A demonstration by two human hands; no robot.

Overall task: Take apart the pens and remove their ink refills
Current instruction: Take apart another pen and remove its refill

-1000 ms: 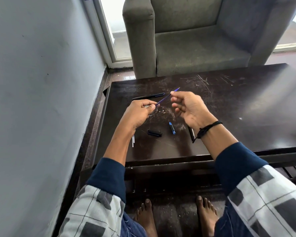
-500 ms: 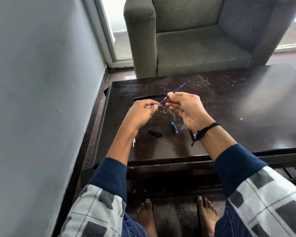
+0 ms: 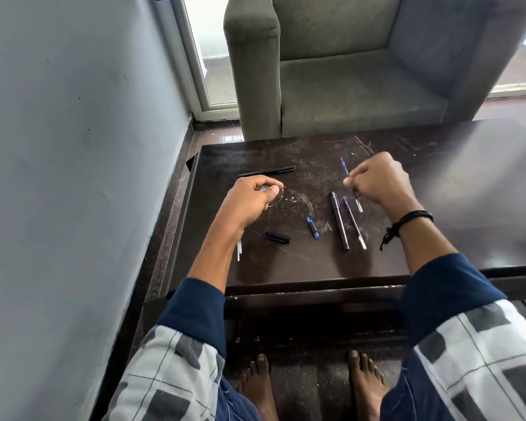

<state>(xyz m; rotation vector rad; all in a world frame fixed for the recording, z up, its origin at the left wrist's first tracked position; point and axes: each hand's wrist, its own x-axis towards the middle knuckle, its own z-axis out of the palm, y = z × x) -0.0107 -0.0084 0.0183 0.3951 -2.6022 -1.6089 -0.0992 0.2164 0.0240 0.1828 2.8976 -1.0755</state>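
- Head view: your right hand [image 3: 377, 180] pinches a blue ink refill [image 3: 344, 165] in curled fingers, tip pointing away from you. You hold it well apart from the left, as you would to bring it clear of its casing.
- Your left hand [image 3: 249, 202] is curled round what looks like a clear barrel [image 3: 266, 189], though it is too glassy to be sure.
- Just inside your right wrist, a black pen [image 3: 339, 220] and a loose refill [image 3: 354, 224] lie side by side on the surface [image 3: 438, 208], likely sorted there.
- Between the hands lie a black cap [image 3: 277, 237] and a small blue piece [image 3: 312, 227]. Just beyond the left hand a dark pen [image 3: 268, 172] lies, seemingly whole.
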